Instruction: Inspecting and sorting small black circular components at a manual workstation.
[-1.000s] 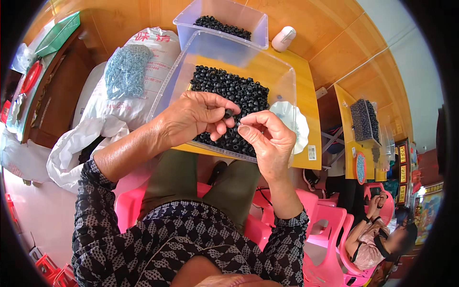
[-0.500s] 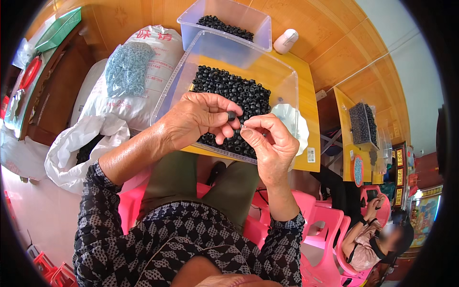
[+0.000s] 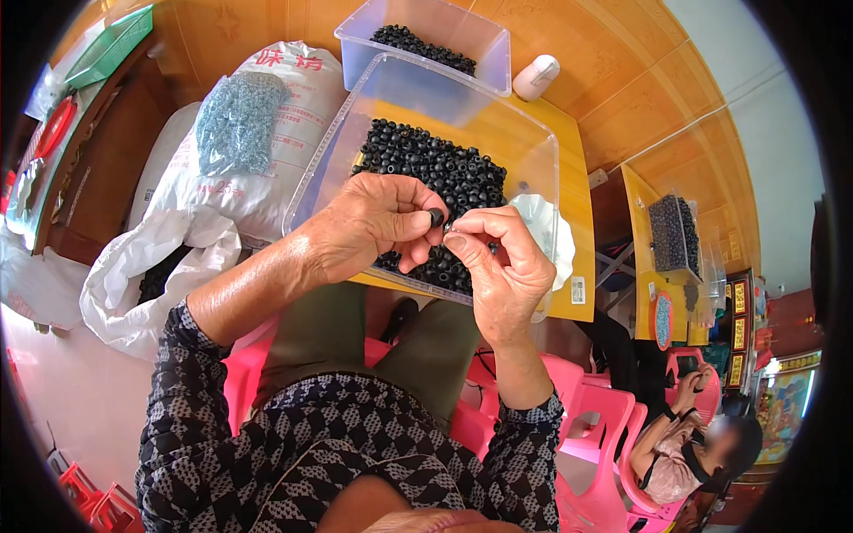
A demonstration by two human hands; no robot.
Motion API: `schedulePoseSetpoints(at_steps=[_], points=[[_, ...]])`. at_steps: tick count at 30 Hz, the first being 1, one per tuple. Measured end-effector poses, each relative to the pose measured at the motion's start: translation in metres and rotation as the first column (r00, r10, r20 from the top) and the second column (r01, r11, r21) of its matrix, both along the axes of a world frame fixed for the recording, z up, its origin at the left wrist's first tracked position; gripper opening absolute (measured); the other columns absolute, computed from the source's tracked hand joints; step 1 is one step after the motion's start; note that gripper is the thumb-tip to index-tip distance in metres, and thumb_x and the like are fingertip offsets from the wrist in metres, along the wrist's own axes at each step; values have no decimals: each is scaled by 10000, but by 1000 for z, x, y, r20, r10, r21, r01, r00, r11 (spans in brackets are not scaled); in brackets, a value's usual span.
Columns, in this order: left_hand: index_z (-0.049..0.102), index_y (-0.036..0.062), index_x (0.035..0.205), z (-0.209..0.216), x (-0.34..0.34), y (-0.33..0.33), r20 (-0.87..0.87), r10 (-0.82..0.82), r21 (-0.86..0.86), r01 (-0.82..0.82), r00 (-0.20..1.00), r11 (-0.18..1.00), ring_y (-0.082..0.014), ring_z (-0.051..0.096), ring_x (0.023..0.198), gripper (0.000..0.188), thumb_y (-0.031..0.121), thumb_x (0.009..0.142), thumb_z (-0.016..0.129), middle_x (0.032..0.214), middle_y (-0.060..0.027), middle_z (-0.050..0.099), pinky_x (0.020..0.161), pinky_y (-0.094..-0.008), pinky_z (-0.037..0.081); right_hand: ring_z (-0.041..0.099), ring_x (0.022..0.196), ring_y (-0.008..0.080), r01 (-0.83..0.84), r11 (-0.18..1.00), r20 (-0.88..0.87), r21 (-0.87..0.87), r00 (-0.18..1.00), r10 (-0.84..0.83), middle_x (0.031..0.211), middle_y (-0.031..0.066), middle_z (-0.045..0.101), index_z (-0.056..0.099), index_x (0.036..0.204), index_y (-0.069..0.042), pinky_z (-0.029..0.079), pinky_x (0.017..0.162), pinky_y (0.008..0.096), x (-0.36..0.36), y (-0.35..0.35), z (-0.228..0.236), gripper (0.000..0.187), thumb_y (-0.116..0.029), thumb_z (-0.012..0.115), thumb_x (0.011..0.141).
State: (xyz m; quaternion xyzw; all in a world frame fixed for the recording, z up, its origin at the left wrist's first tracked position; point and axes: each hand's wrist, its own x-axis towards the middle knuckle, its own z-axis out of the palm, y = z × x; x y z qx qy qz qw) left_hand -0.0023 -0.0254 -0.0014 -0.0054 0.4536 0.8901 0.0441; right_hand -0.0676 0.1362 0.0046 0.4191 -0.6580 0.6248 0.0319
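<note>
My left hand (image 3: pixel 378 222) pinches a small round black part (image 3: pixel 436 217) with a hole, like a bead, between thumb and fingers. Close against it, my right hand (image 3: pixel 506 271) has thumb and forefinger pressed together. A tiny shiny bit shows at their tips, too small to name. Both hands are above the near part of a large clear plastic bin (image 3: pixel 322 158). Inside that bin lies a heap of similar black parts (image 3: pixel 426 160).
Behind is another clear bin (image 3: pixel 362 64) of black parts, beside a pale bottle (image 3: pixel 537 78). A white scalloped dish (image 3: pixel 562 244) stands right. At left, a bag of bluish pieces (image 3: pixel 235 124) lies on a white sack (image 3: pixel 306 115). A co-worker (image 3: pixel 680 462) sits at far right.
The fingertips have come slightly closer together, with the right fingers nearer the black part. My view has shifted a little; the bins and sacks stay in place.
</note>
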Motion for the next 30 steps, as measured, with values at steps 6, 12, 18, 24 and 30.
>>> schedulePoseSetpoints(at_steps=[6, 12, 18, 24, 30], points=[[545, -49, 913, -1, 1, 3, 15, 51, -65, -50, 999, 997, -131, 561, 601, 107, 37, 849, 533, 737, -82, 580, 503, -245, 446, 515, 696, 89, -12, 1000, -85, 10, 996, 13, 790, 48, 563, 595, 820, 9, 434, 626, 207, -2, -4, -4, 165, 83, 670, 694], [560, -43, 895, -3, 2, 4, 28, 57, -75, -54, 998, 996, -123, 557, 588, 95, 32, 841, 543, 711, -75, 581, 496, -242, 443, 513, 681, 91, 8, 998, -75, 58, 997, -3, 782, 44, 563, 589, 794, 8, 443, 605, 212, -1, -6, 3, 176, 79, 689, 667], [570, -29, 901, -2, -2, 2, 13, 82, -49, -81, 997, 995, -126, 543, 580, 110, 63, 849, 539, 692, -65, 573, 499, -241, 424, 546, 656, 88, -208, 917, 391, 340, 918, 63, 739, 33, 590, 576, 836, 4, 455, 617, 217, -27, -15, 37, 266, -8, 740, 627], [553, -46, 926, 3, -3, -8, 15, 155, 102, -156, 988, 982, -132, 536, 604, 134, 66, 865, 513, 740, -68, 558, 534, -251, 427, 573, 689, 100, -401, 876, 499, 268, 836, 229, 756, 60, 609, 584, 842, 23, 472, 661, 228, -43, -37, 46, 221, -18, 715, 669], [534, -38, 901, 2, -4, -20, -5, 155, 88, -154, 988, 984, -127, 536, 619, 141, 99, 874, 510, 752, -76, 553, 541, -235, 426, 583, 697, 93, -415, 853, 435, 317, 863, 258, 741, 49, 609, 594, 831, 22, 476, 667, 219, -44, -53, 57, 223, -34, 732, 664]])
